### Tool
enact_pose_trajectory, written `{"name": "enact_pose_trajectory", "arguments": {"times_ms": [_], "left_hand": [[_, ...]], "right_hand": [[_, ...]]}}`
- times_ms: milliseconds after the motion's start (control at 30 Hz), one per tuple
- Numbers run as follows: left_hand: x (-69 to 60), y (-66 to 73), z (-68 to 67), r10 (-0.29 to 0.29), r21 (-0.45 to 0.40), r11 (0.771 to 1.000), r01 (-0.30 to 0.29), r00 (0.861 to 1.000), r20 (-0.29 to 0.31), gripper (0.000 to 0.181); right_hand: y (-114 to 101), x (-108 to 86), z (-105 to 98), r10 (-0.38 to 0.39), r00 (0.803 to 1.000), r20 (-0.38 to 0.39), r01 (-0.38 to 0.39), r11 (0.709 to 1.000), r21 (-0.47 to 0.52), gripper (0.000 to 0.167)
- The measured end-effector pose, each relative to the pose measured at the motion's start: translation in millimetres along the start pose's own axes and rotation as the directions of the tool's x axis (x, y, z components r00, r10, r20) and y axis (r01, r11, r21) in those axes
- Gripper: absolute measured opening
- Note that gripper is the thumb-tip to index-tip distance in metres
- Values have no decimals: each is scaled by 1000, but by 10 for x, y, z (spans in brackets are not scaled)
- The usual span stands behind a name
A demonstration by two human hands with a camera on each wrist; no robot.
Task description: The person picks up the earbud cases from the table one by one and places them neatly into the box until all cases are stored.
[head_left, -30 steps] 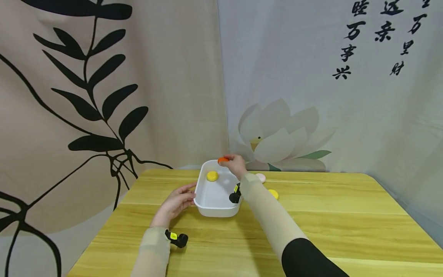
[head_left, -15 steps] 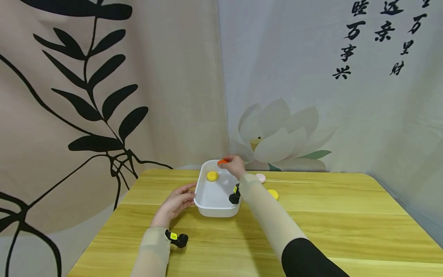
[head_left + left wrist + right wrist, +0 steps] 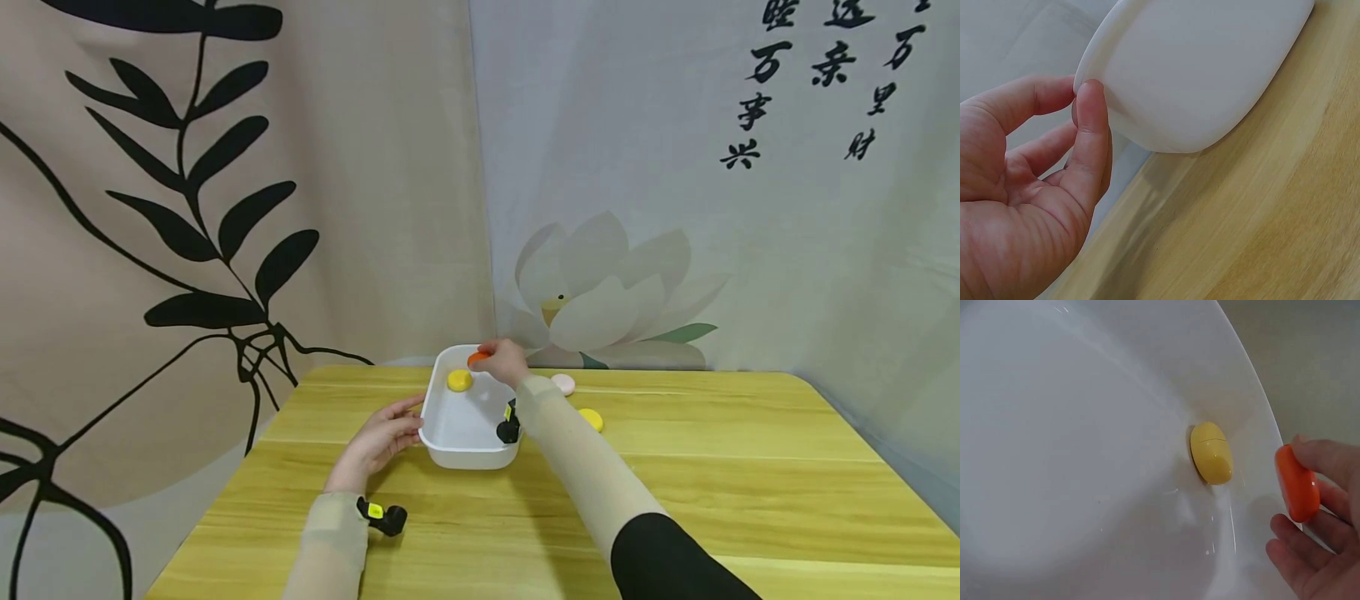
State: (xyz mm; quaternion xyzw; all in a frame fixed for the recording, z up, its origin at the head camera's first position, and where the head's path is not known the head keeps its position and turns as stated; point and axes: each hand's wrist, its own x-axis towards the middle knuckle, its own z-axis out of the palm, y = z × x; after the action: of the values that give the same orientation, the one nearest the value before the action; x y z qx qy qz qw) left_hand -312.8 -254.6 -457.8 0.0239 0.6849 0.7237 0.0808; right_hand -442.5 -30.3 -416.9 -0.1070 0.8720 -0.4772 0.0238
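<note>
A deep white tray [image 3: 471, 459] with rounded corners stands on the table. My left hand [image 3: 384, 437] holds its left side near the rim; in the left wrist view, curled fingers [image 3: 1091, 106] touch the outer wall. Over the far right end of the tray, my right hand [image 3: 507, 363] pinches a smooth orange oval piece [image 3: 1298, 482] between thumb and fingers, with two fingers stretched out below it. A yellow oval piece [image 3: 1212, 453] with a thin seam lies inside the tray, by its far wall.
On the table [image 3: 720, 467], right of the tray, lie a pale pink round piece [image 3: 563, 384] and a yellow one [image 3: 592, 419], partly behind the right forearm. A printed cloth [image 3: 390, 183] hangs behind the table's far edge.
My right hand has lowered slightly and shifted a little left with the orange piece, from the rim toward the tray's inside. The left hand and the tray have stayed put.
</note>
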Motion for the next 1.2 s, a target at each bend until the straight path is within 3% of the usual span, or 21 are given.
{"name": "enact_pose_trajectory", "arguments": {"times_ms": [367, 800, 1000, 1200], "left_hand": [[37, 2, 35, -3, 1, 1000, 3, 1000, -3, 51], [39, -17, 50, -8, 1, 1000, 8, 1000, 0, 52], [-2, 1, -8, 6, 6, 1000, -6, 1000, -2, 54], [5, 2, -12, 8, 19, 1000, -8, 1000, 2, 53]], "right_hand": [[-18, -15, -71, 17, 999, 31, -15, 998, -57, 43], [37, -12, -133, 71, 996, 61, -73, 997, 29, 45], [-47, -26, -220, -20, 996, 85, 16, 999, 51, 48], [-114, -100, -459, -119, 984, 135, 117, 993, 17, 48]]}}
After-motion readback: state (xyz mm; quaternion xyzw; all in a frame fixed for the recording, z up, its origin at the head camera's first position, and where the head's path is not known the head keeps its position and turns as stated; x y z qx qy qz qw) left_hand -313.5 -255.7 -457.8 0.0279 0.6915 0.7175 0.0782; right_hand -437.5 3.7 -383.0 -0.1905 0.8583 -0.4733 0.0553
